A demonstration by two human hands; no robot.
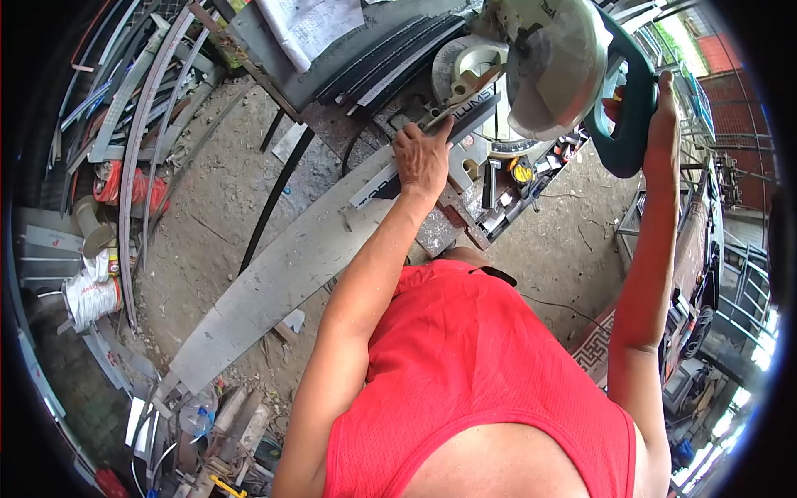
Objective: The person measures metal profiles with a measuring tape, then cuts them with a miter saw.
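A messy workshop with a dirt floor.
You can tell from the big power saw, which has a see-through round cover and a dark green handle. A yellow tape measure sits near it, with small bits and pieces all around. Long dark strips lie in a bunch beside the saw, close to a grey tabletop with big sheets of paper on it. Over on the left, lots of long thin metal pieces are heaped up. Scraps of wood lie in a jumble near the bottom. Bright daylight shows at the right edge, past more piled-up stuff.
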